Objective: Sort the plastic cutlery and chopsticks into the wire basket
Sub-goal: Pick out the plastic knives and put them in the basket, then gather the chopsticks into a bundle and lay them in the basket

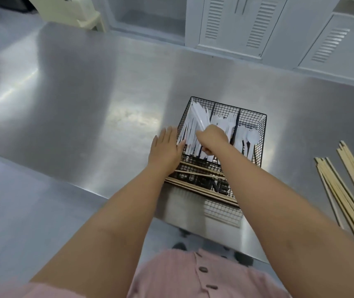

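A black wire basket [263,134] stands on the steel table, split into compartments. White plastic knives [195,119] fill its left compartment, white forks [222,120] the middle, white spoons [250,136] the right. Wooden chopsticks [201,186] lie across its front section. My right hand [211,136] is closed on white knives inside the left compartment. My left hand [167,149] rests flat with fingers spread against the basket's left wall, holding nothing.
A loose pile of wooden chopsticks [343,194] lies on the steel table [75,117] to the right of the basket. The table's near edge runs just below the basket. White louvered cabinets [236,24] stand beyond the far edge.
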Demonstrator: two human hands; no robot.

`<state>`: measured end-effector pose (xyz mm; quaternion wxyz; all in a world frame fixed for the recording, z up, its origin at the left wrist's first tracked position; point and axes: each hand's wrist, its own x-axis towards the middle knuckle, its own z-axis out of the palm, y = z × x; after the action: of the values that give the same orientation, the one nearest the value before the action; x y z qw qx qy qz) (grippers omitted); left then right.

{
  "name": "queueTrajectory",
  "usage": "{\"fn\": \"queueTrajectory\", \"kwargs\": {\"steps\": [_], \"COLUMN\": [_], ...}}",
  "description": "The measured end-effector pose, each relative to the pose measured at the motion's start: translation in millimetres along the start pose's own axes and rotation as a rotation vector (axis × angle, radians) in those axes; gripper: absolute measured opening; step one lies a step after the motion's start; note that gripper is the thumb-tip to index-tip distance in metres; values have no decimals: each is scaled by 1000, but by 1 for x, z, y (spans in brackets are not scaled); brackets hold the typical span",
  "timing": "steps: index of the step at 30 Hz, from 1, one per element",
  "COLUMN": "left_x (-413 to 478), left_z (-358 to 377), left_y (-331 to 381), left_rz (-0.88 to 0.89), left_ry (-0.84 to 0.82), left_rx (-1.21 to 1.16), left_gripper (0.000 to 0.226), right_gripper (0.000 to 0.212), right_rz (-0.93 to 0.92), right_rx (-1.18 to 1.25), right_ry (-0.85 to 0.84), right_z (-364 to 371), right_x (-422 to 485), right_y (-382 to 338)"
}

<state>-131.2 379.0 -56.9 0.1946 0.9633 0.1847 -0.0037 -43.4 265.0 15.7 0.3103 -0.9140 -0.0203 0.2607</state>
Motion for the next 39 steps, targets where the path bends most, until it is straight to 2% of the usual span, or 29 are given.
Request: {"fn": "queueTrajectory", "kwargs": {"steps": [5, 10, 12, 14, 15, 17, 19, 22, 26, 29, 32, 34, 36, 39], "left_x": [1, 2, 1, 1, 1, 1, 0, 0, -1, 0, 0, -1, -2, -5], "left_z": [1, 4, 5, 4, 4, 3, 3, 1, 1, 3, 3, 2, 2, 3], "left_y": [-1, -1, -1, -1, -1, 0, 1, 2, 5, 8, 10, 12, 14, 19], "left_rz": [-2, 5, 4, 4, 5, 5, 2, -9, -22, -83, -132, -147, -152, -146], "left_ry": [-4, 8, 9, 7, 6, 5, 3, -3, -2, -9, -6, 4, 23, 75], "left_rx": [-39, -62, -65, -63, -62, -57, -38, -5, 8, -40, -53, -31, 6, 71], "left_gripper": [60, 59, 59, 59, 59, 58, 58, 58, 58, 56, 56, 57, 56, 56], "right_gripper": [23, 37, 36, 21, 21, 40, 56, 61, 53, 43, 37, 40, 35, 24], "right_rz": [15, -158, -207, -260, -315, -419, -445, -470, -561, -446, -158, 44, 156, 131], "right_rx": [-2, -267, -403, -492, -532, -659, -741, -748, -615, -432, -253, -119, 11, 6], "right_ry": [-6, 39, 134, 271, 329, 326, 217, 125, 294, 540, 779, 795, 735, 610], "right_z": [-2, -3, -2, 2, 5, 14, 21, 28, 16, -4, -25, -38, -45, -42], "right_x": [4, 0, -2, -2, -1, 5, 8, 8, 0, -2, -6, -12, -15, -21], "right_y": [-16, -18, -15, -10, -5, 13, 30, 45, 54, 74, 99, 118, 142, 175]}}
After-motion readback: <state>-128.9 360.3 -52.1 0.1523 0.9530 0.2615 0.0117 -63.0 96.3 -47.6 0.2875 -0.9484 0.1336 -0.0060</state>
